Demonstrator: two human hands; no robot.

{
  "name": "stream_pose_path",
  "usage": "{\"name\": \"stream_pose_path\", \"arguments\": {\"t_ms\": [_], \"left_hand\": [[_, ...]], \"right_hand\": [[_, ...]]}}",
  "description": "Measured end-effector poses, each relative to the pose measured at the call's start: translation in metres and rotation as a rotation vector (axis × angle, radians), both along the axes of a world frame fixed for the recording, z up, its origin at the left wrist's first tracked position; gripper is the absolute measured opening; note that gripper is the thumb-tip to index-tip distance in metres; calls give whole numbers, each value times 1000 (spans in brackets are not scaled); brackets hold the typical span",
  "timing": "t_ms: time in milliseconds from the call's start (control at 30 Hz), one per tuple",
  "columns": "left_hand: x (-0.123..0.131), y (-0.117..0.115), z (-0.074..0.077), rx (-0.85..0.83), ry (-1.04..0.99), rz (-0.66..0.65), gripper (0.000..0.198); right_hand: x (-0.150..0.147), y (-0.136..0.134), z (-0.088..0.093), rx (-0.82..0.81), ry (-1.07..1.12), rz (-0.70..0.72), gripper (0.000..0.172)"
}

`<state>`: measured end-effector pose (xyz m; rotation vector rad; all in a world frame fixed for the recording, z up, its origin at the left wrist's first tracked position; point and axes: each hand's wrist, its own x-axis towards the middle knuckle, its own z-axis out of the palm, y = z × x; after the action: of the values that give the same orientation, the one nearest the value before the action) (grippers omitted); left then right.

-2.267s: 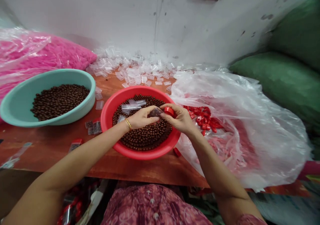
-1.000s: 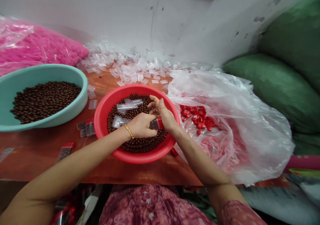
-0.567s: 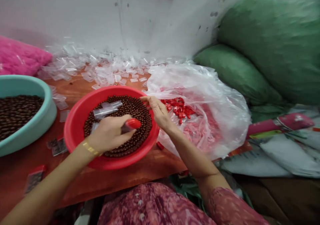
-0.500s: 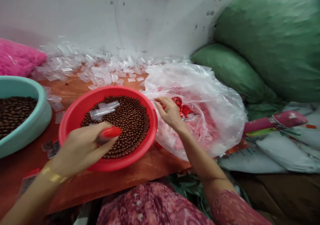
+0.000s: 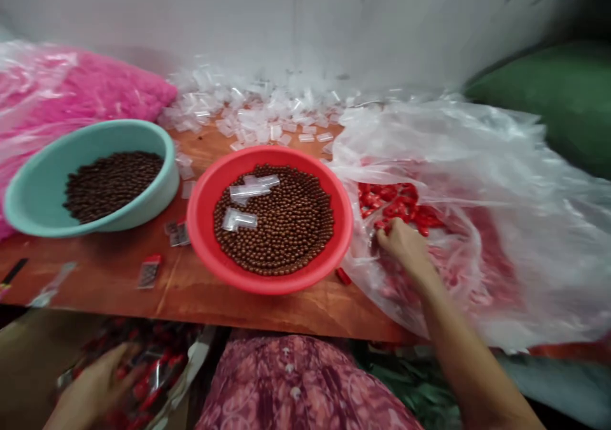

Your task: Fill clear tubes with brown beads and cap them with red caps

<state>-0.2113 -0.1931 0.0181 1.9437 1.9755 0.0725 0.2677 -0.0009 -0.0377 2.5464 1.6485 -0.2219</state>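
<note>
My right hand (image 5: 403, 242) reaches into a clear plastic bag (image 5: 548, 239) of red and pink pieces, its fingers curled together beside glossy red plastic pieces (image 5: 401, 204). What lies between its fingertips is hidden. At the lower left, my left hand (image 5: 102, 379) is blurred, with fingers apart over a box of small clear cases with red ends (image 5: 155, 376). Between the hands, a red basin (image 5: 270, 284) holds brown beads (image 5: 286, 226). Several clear plastic sleeves (image 5: 251, 190) lie on the beads.
A teal basin (image 5: 167, 185) of dark beads tilts at the left, before a pink bag (image 5: 109, 86). Clear sleeves (image 5: 267, 115) pile along the wall. Red-ended cases (image 5: 149, 271) lie near the table edge (image 5: 214, 315). A green sack (image 5: 539, 99) stands at right.
My left hand has dropped from above the red basin to the box below the table edge. My right hand has moved deeper among the red pieces. The view has swung left.
</note>
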Motion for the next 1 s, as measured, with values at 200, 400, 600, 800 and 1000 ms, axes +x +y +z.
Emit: {"name": "stream_pose_path", "arguments": {"t_ms": [200, 400, 600, 800, 1000], "left_hand": [[35, 77, 43, 453, -38, -146, 26], [119, 186, 41, 229, 429, -704, 20], [141, 218, 6, 99, 623, -841, 28], [168, 228, -12, -9, 311, -679, 29], [204, 246, -27, -26, 146, -521, 28]], "right_hand": [[6, -17, -14, 31, 88, 33, 39], [12, -26, -31, 138, 133, 151, 41], [13, -25, -31, 179, 183, 152, 38], [12, -23, -30, 178, 169, 101, 38], [13, -20, -30, 182, 180, 87, 36]]}}
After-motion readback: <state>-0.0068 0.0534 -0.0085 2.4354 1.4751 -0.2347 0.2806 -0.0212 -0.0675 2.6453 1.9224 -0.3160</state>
